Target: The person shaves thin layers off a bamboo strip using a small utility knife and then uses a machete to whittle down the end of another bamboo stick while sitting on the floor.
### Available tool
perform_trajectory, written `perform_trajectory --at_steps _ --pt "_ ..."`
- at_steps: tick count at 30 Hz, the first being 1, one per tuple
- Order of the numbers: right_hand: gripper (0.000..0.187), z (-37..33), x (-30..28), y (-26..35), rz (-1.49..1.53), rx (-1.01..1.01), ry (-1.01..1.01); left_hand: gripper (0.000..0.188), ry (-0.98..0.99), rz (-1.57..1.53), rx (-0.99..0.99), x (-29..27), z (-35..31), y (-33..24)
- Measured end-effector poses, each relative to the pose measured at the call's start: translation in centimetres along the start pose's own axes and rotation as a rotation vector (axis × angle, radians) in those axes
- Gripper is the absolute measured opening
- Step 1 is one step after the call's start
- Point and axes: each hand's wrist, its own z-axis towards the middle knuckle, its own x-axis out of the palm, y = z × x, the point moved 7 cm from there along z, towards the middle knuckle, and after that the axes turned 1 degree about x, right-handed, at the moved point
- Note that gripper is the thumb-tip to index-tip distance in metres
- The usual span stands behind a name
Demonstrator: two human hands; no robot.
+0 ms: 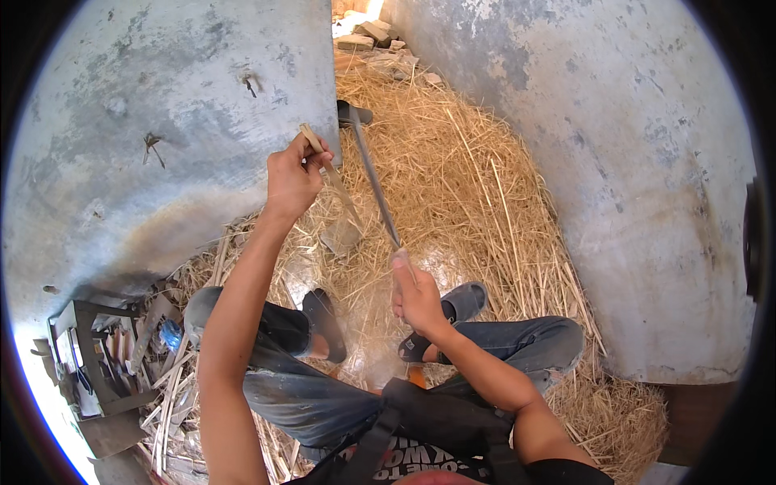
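Observation:
My left hand (294, 179) is raised in front of the grey wall, its fingers closed around a thin, pale strip of split bamboo or wood (343, 192). One short end sticks up past the fingers and the longer part slants down to the right. Lower and to the right, my right hand (418, 301) grips the handle of a long, narrow knife (373, 175). Its blade points up and away from me, beside the strip; a small gap shows between them. The fist covers part of the handle.
Pale shavings (453, 178) cover the floor between two worn walls, with long strips among them. A dark shoe (354, 113) lies by the left wall's edge. Bricks (372, 34) are stacked at the far opening. A cluttered wooden rack (101, 364) stands left of my bent legs.

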Motion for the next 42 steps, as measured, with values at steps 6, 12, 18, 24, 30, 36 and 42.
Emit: perform_trajectory --at_steps 6,12,18,24,30,36,42 --pt "0.047 -0.7 -0.9 -3.4 -0.309 -0.414 -0.134 0.015 -0.046 0.020 0.048 0.3 0.2 0.0" --pt "0.049 0.0 -1.0 -4.2 0.034 0.312 0.007 0.015 -0.079 -0.008 0.039 -1.3 -0.1 2.0" --pt "0.048 0.1 -1.6 -4.3 -0.372 -0.649 -0.185 0.014 -0.066 -0.021 0.028 0.1 0.5 0.2" --pt "0.051 2.3 -4.7 -11.7 0.139 0.479 -0.163 0.012 -0.036 0.032 0.021 -1.1 0.7 0.6" --pt "0.037 0.9 -4.5 -0.1 0.175 -0.112 -0.011 0.008 0.059 -0.066 -0.010 -0.2 0.8 1.0" --pt "0.028 0.4 -4.6 4.0 -0.033 -0.295 0.025 0.008 0.171 -0.130 -0.032 1.4 1.2 1.4" --pt "0.041 1.7 -7.4 -0.9 -0.147 -0.058 -0.107 0.006 0.167 -0.172 -0.064 1.4 1.1 2.2"
